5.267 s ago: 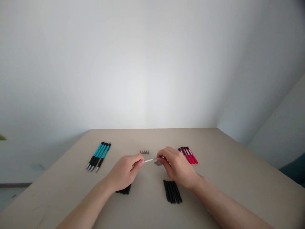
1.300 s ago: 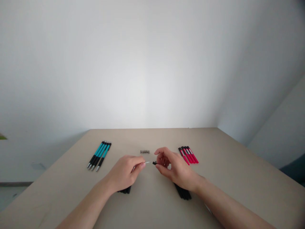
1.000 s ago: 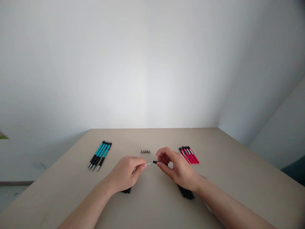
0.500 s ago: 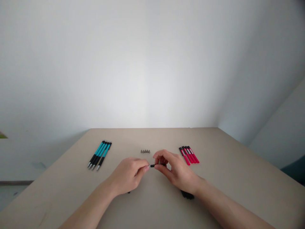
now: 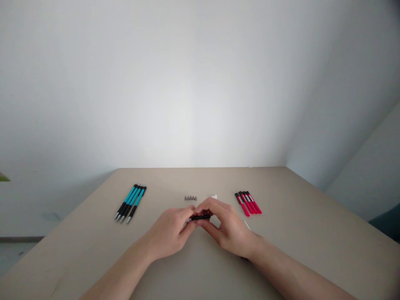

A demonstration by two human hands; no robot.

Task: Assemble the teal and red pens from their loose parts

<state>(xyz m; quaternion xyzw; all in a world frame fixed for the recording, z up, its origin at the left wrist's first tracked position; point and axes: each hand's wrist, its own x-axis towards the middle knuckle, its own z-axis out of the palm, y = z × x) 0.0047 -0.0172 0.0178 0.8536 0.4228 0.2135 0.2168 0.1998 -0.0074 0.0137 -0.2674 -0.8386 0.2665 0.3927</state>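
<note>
My left hand (image 5: 168,233) is closed, pinching the pale end of a small pen part at the table's middle. My right hand (image 5: 228,225) is closed too, its thumb and fingers on the black pen grip (image 5: 201,217), which lies level between both hands. Fingertips of the two hands nearly touch, hiding where the pale end meets the grip. Just beyond them stands a row of several small metal cone tips (image 5: 190,198). Behind my right hand a bit of something white (image 5: 214,196) shows. A thin white stick (image 5: 246,225) and something black are mostly covered by that hand and wrist.
Several turquoise and black pens (image 5: 131,203) lie side by side on the left of the beige table (image 5: 200,275). To the right are several pink pen barrels (image 5: 248,203) with black ends. A pale wall (image 5: 193,104) rises at the table's far edge.
My right hand has moved left, closer to my left hand, and more of the black pen grip shows. White pieces now appear behind and beside my right hand.
</note>
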